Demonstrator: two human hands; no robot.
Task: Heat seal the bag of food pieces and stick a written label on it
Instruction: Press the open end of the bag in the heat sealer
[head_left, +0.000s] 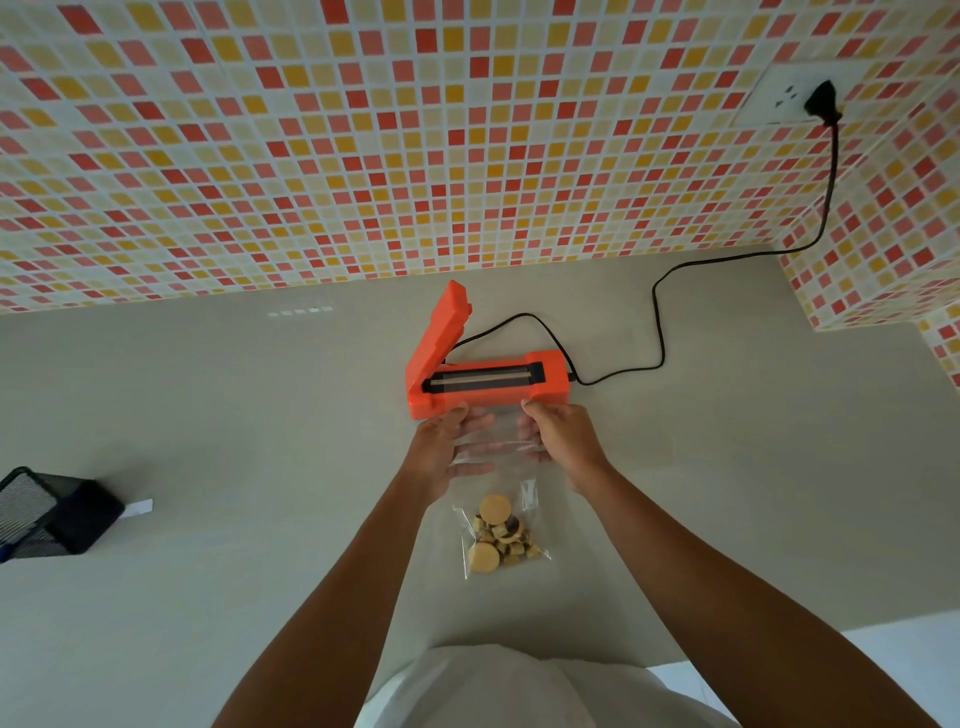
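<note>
A clear plastic bag (501, 467) lies on the grey counter with tan and brown food pieces (498, 538) bunched at its near end. My left hand (441, 452) grips the bag's top left edge and my right hand (563, 441) grips its top right edge. The bag's open top sits right at the front of the orange heat sealer (545, 382). The sealer's lid (441, 332) is raised at the left, and the dark sealing strip shows.
A black cord (660, 332) runs from the sealer to a plug (823, 101) in a wall socket at the upper right. A black mesh holder (52, 512) stands at the left edge, with a small white slip (140, 506) beside it. A tiled wall backs the counter.
</note>
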